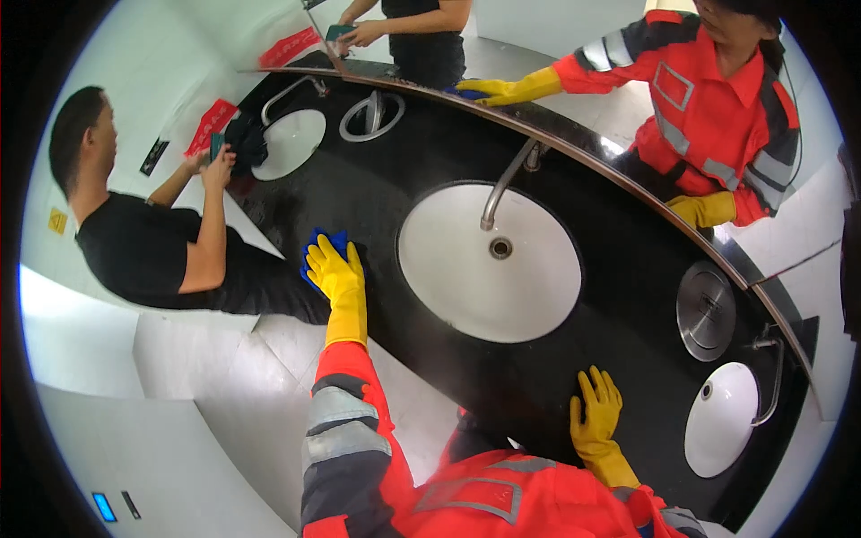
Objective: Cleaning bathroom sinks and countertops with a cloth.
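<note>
My left hand [335, 272], in a yellow rubber glove, presses a crumpled blue cloth [313, 250] onto the black countertop [390, 316]. The cloth shows past the fingertips and along the side of the hand, left of the middle sink. My right hand [597, 417], gloved in the same way, rests on the counter near its front edge with nothing in it. Its fingers are stretched out and slightly apart. Between and beyond the two hands lies a large white oval washbasin [464, 289] with a metal drain [500, 247]. A curved metal faucet [508, 181] reaches over it.
A small basin [296, 151] and a round bin opening [356, 134] lie at far left; a metal lid [706, 311] and another basin [720, 430] at right. A person in black [148, 249] stands close by the counter's left end. A mirror [538, 40] runs along the back.
</note>
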A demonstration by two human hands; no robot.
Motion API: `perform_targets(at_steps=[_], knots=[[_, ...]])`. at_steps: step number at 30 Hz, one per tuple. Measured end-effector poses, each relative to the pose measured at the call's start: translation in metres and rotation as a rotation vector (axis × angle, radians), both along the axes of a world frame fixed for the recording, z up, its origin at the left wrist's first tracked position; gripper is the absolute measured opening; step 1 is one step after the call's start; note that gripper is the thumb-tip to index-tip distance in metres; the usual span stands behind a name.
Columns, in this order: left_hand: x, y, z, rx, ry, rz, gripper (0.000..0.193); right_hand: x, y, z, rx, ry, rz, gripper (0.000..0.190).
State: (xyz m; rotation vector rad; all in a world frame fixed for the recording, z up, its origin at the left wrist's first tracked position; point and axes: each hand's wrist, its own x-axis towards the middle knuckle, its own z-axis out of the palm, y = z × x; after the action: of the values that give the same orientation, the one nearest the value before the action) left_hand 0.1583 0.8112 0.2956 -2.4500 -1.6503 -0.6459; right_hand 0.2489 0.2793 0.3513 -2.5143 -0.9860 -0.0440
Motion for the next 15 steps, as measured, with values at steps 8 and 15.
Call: perform_targets(at_steps=[8,15], knots=[[0.155,0.051,0.004,0.018,-0.142,-0.391,0.077,-0.004,0.008,0.001,-0.102,-0.038,-0.041,0.051],[0.33,0.082,-0.024,0.041,-0.156,-0.674,0.068,-0.005,0.02,0.008,-0.113,-0.067,-0.037,0.042]])
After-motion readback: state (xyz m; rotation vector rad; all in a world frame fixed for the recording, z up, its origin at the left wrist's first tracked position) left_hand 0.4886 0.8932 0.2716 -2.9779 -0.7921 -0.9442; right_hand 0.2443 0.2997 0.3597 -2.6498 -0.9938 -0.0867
